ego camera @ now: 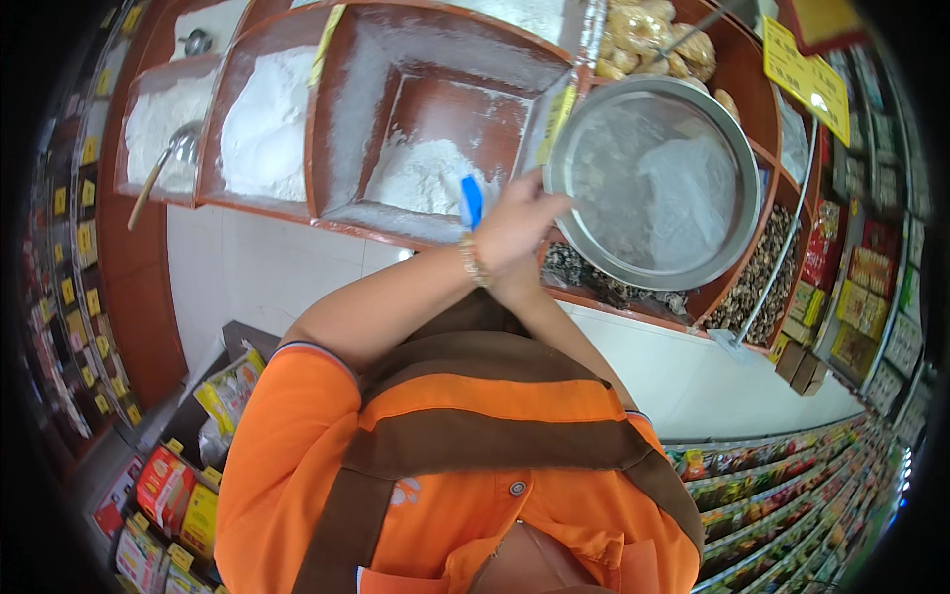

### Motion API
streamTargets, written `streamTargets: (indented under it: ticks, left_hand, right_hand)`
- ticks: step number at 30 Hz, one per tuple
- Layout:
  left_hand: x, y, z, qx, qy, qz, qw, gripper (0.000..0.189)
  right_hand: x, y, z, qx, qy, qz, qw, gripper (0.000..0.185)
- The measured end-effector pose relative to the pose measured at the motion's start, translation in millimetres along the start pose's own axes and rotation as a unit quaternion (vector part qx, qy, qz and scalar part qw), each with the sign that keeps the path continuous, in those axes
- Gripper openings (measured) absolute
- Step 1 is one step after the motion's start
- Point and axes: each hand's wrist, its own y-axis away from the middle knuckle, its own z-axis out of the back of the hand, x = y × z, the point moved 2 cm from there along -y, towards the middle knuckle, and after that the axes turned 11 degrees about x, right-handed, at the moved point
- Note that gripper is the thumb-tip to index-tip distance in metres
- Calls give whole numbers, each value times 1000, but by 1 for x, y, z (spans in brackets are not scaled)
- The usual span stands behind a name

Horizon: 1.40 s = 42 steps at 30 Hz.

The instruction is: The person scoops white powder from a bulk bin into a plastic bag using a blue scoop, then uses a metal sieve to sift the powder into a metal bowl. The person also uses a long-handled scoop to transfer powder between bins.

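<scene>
My left hand [518,219] grips the left rim of a round metal pan or sieve [644,281], its thumb and fingers at the edge. A crumpled clear plastic bag [686,200] shows within the round rim; I cannot tell whether it lies inside or beneath a mesh. My arms cross at the wrists. My right hand [517,276] is mostly hidden under the left one, so what it holds is unclear. Beside my left wrist, with its beaded bracelet [473,260], a blue plastic piece [470,202] sticks up over a heap of white flour [419,172].
Wooden bins [313,141] of white powder run to the left, one with a metal scoop [185,141] jutting past its edge. Dried black fungus [616,286] and dried mushrooms [761,271] fill bins at right. A metal rod [779,237] carries a yellow price sign [805,82].
</scene>
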Motion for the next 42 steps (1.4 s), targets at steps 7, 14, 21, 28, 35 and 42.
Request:
streamTargets:
  ticks: [7,14,21,28,35,42]
  left_hand:
    - [-12,199,214,-283,-592,-36,754,33]
    - [36,355,320,-550,-13,-58,833,44]
    - [70,367,329,-553,82,-7,829,56]
    - [87,344,308,-549,105,23,829,59]
    - [107,335,292,-560,125,42,818,59]
    - [119,333,292,-601,167,30,781,50]
  right_hand:
    - [-31,-56,-4,90,-89,-206,970,36]
    - [-63,-106,-18,227,-51,-302,924,29]
    - [-59,-145,-11,273,162,-291,902,32]
    - [-52,-194,-10,311,311,-291,850,27]
    - [-50,-147,-59,408,328,-268,809,24]
    - [-21,-122,-35,461,303,-261,792,22]
